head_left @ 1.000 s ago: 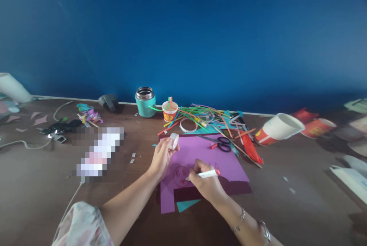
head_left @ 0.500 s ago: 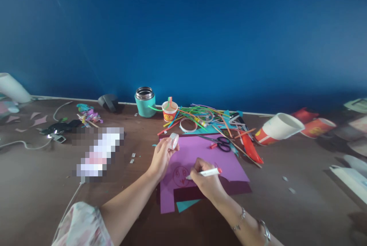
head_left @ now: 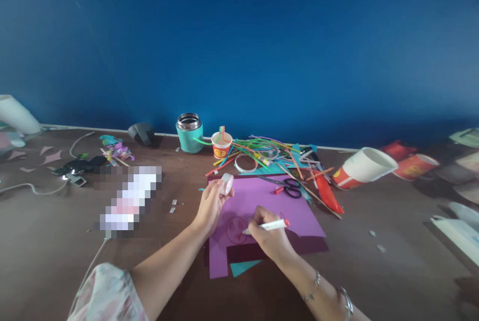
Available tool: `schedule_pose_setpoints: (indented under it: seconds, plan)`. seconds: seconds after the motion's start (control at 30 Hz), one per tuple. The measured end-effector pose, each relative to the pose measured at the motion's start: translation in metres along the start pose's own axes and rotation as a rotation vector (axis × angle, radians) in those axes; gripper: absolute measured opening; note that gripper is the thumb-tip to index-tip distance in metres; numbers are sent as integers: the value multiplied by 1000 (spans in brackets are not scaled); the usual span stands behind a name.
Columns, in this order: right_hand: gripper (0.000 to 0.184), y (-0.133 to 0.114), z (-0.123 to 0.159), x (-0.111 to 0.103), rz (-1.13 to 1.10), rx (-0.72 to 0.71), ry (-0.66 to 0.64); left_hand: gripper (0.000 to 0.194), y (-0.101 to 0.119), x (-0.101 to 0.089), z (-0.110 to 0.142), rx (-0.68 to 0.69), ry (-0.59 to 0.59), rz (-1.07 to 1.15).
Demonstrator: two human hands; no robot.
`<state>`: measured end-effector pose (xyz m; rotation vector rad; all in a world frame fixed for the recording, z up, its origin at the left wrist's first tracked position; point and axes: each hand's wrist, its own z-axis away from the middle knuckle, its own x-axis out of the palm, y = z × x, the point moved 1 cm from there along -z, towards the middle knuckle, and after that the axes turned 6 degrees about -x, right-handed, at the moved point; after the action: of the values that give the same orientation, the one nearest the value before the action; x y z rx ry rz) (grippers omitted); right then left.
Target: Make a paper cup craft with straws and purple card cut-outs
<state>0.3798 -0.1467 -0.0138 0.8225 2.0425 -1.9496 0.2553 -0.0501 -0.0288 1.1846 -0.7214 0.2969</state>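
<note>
My right hand (head_left: 267, 233) is closed round a white marker (head_left: 275, 224) with a red end. The marker's tip is at the right side of a round face drawn in red (head_left: 236, 230) on purple paper (head_left: 295, 208). My left hand (head_left: 212, 206) rests by the paper's left part, its fingers closed on a small clear roll of tape (head_left: 227, 184). Black-handled scissors (head_left: 292, 188) lie on the paper's upper right, beside a small red cap (head_left: 278, 190). A darker sheet and a blue paper piece (head_left: 244, 267) show beneath the purple paper.
Behind the paper lie a heap of coloured pipe cleaners (head_left: 262, 149), a small paper cup (head_left: 221, 146) and an open teal jar (head_left: 189, 134). A larger paper cup (head_left: 364, 167) lies tilted at right. A blurred-out device (head_left: 130, 198) with a cable is at left. A blue wall (head_left: 239, 51) stands behind.
</note>
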Motion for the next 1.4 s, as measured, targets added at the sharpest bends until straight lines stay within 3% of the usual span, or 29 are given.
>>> schedule_pose_setpoints:
  seconds: [0.33, 1.4]
  plan:
    - [23, 1, 0, 1, -69, 12, 2, 20, 0, 0, 0, -1, 1, 2]
    - [22, 4, 1, 2, 43, -4, -51, 21, 2, 3, 1, -8, 36, -30]
